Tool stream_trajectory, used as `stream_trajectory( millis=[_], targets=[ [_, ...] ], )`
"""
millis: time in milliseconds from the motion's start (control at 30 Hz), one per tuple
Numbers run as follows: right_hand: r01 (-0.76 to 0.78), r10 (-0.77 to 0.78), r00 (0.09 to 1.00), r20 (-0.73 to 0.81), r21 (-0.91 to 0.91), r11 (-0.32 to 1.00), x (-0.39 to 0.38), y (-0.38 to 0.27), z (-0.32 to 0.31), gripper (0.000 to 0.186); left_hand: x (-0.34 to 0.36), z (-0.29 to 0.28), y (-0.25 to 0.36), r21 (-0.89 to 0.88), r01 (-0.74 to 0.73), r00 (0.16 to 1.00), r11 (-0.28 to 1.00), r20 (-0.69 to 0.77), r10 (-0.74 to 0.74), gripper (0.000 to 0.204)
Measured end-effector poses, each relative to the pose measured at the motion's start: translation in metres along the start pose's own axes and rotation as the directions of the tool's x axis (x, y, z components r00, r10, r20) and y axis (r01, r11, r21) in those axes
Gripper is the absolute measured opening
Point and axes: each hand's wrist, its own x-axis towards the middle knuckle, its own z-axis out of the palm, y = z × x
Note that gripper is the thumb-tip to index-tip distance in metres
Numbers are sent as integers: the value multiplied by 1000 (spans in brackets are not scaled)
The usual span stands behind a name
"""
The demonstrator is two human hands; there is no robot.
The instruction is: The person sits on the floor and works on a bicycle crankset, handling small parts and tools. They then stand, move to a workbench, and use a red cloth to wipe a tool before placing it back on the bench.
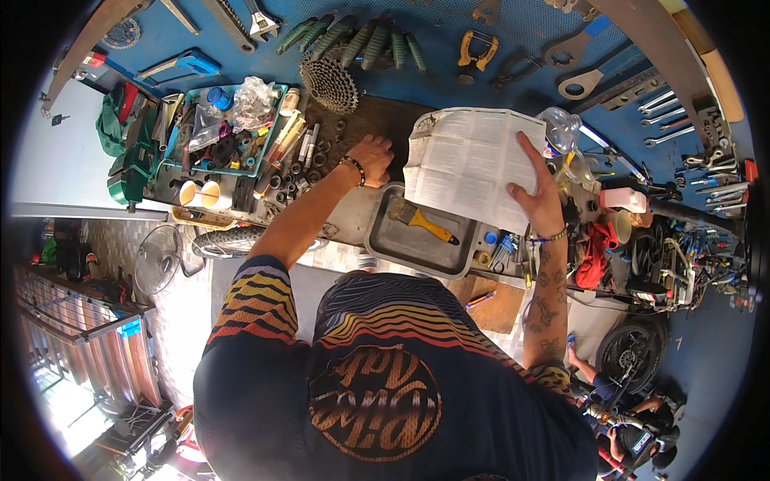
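My right hand (539, 191) grips the right edge of a printed paper sheet (473, 164), thumb on top, above the back of the workbench. The sheet hides part of the bench and the wall's foot. My left hand (371, 159) is down on the dark bench top, fingers curled; whatever they hold, if anything, is hidden. Small metal rings and nuts (309, 172) lie scattered just left of it. In front of the sheet sits a grey metal tray (409, 250), with a yellow-handled paintbrush (429, 224) lying in it.
At the left stands a teal crate (187, 108) crammed with tubes and bags. A bicycle cassette (329, 84) rests against the blue tool wall. A clear plastic bottle (563, 128) and a red cloth (595, 255) are at the right. Another person (642, 425) is at the lower right.
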Motion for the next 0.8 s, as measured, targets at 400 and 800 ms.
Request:
stream_trajectory(
  millis=[400,800],
  targets=[
    [85,-99,993,56,213,973,57,57,49,84,-93,23,-8,-968,78,737,-239,218,-640,19],
    [-159,184,981,66,-271,949,76,217,113,85,-101,8,16,-773,-283,579,-568,335,-743,21]
  ],
)
